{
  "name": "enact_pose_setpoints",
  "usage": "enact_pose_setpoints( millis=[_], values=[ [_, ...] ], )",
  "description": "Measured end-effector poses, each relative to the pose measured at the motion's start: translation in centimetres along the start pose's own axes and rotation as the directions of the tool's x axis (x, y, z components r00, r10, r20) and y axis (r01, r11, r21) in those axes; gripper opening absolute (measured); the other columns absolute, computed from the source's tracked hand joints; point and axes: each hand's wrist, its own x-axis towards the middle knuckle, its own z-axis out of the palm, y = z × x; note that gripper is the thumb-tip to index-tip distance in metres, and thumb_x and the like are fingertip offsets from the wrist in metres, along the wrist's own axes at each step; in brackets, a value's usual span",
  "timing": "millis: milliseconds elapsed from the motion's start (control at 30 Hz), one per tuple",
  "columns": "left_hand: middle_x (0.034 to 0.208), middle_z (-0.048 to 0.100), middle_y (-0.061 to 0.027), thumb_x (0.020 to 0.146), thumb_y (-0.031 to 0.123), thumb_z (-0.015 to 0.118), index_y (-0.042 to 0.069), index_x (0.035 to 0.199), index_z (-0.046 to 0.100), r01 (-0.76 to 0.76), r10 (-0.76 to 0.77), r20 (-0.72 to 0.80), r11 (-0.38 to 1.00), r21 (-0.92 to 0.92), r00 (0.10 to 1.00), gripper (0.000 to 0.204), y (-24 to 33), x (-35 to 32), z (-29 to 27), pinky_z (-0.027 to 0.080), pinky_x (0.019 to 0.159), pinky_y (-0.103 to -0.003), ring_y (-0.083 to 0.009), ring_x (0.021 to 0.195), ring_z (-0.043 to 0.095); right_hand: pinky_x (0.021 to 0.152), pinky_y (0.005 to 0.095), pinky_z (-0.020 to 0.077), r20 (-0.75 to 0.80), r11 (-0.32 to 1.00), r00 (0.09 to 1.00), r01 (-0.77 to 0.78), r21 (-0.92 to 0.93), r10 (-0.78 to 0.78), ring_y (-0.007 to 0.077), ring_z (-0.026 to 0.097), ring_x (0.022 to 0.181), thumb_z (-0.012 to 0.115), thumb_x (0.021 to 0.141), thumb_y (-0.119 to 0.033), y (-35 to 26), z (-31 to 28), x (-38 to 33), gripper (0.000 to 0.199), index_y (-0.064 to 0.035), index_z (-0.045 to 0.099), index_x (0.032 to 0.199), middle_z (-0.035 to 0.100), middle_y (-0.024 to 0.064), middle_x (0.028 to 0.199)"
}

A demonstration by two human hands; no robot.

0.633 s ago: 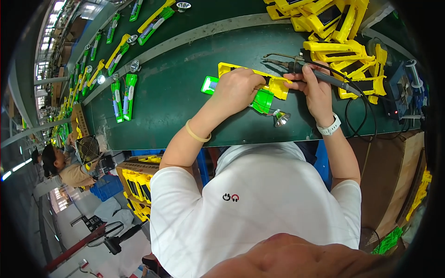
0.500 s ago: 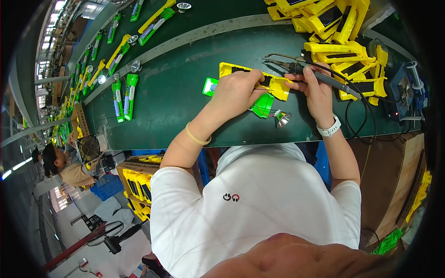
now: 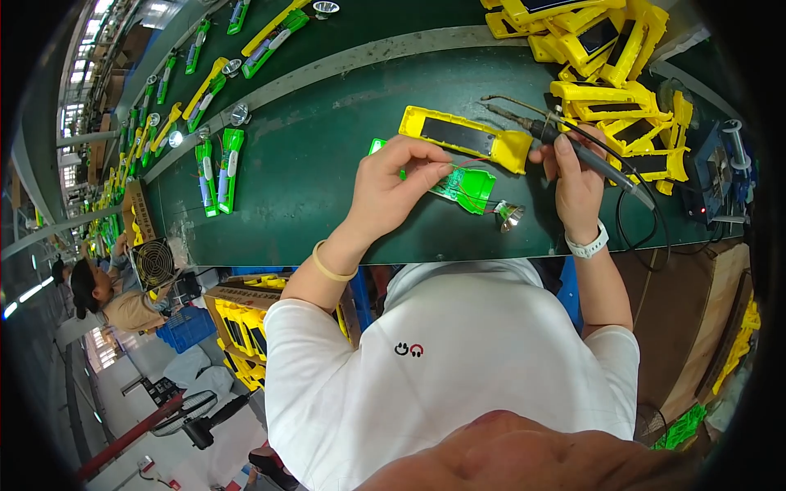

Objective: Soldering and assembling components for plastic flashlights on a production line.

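Note:
My left hand has its thumb and forefinger pinched on a thin wire, just above a green casing with a circuit board in it. Part of that casing is hidden beneath the hand. Thin wires link it to a small silver lamp reflector on its right. Beyond it lies a yellow shell with a dark panel along its inside. My right hand is wrapped round a soldering iron, whose tip points left, above the table and apart from the shell.
Yellow shells are heaped at the far right, beside a blue soldering station with a spool. Green casings with batteries lie at the left. Past a grey rail are more assemblies. A co-worker sits at far left.
The left hand has let go of the yellow shell and drawn back to a wire over the green casing. The shell now lies slightly farther right; the right hand and iron have shifted right.

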Motion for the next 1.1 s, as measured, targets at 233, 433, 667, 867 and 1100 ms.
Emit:
enact_pose_setpoints(
  millis=[233, 433, 667, 867, 1100],
  values=[
    [0.094, 0.06, -0.0079, 0.077, 0.0, 0.067, 0.002, 0.1, 0.054, 0.06, -0.06, 0.011, 0.941, -0.333, 0.998, 0.027, 1.0, -0.3, 0.8, 0.048, 0.072, -0.025, -0.0144, 0.082, 0.059, 0.047, 0.019, 0.0357, -0.048, 0.997, 0.999, -0.011, 0.082, 0.015, 0.0101, 0.054, 0.057, 0.057, 0.089, -0.014, -0.2, 0.2, -0.6, 0.024, -0.007, 0.039, 0.103, 0.057, 0.0068, 0.074],
    [0.087, 0.061, -0.0104, 0.071, 0.011, 0.07, 0.005, 0.093, 0.061, -0.437, 0.445, 0.17, 0.61, 0.661, 0.879, 0.024, -0.7, 3.1, 3.7, 0.044, 0.076, -0.038, -0.0286, 0.083, 0.057, 0.062, 0.0252, 0.0495, -0.093, 0.998, 0.995, 0.045, 0.045, -0.041, 0.0161, 0.06, 0.067, 0.055, 0.09, -0.009, 0.8, -1.6, 0.0, 0.022, -0.0039, 0.041, 0.106, 0.056, 0.0099, 0.086],
    [0.076, 0.062, -0.0091, 0.074, 0.005, 0.065, 0.006, 0.085, 0.067, -0.363, 0.344, 0.145, 0.743, 0.562, 0.928, 0.011, -1.2, 3.8, 3.3, 0.047, 0.067, -0.035, -0.026, 0.075, 0.059, 0.09, 0.0409, 0.0489, 0.014, 0.997, 1.0, -0.02, 0.077, 0.019, 0.023, 0.06, 0.095, 0.051, 0.091, -0.007, 2.0, -1.5, -0.5, 0.022, -0.0021, 0.037, 0.108, 0.049, 0.0093, 0.099],
    [0.077, 0.063, -0.0088, 0.076, 0.009, 0.064, 0.007, 0.085, 0.067, -0.328, 0.291, 0.169, 0.687, 0.648, 0.942, 0.01, -0.7, 4.4, 3.8, 0.048, 0.067, -0.035, -0.0264, 0.075, 0.059, 0.048, 0.022, 0.0411, -0.068, 0.986, 0.996, -0.047, 0.16, 0.059, 0.0118, 0.051, 0.052, 0.058, 0.088, -0.009, 0.2, -2.6, -1.2, 0.022, -0.0057, 0.039, 0.1, 0.053, 0.0066, 0.074],
    [0.074, 0.062, -0.0072, 0.073, 0.01, 0.064, 0.008, 0.081, 0.065, -0.386, 0.258, 0.288, 0.569, 0.726, 0.922, 0.008, 0.0, 4.9, 4.0, 0.048, 0.064, -0.037, -0.0264, 0.073, 0.059, 0.049, 0.0202, 0.0374, 0.0, 1.0, 1.0, 0.02, 0.001, -0.02, 0.0067, 0.044, 0.055, 0.064, 0.082, -0.01, 0.6, -4.7, -2.7, 0.026, -0.0056, 0.041, 0.093, 0.05, 0.0025, 0.073]
  ],
)
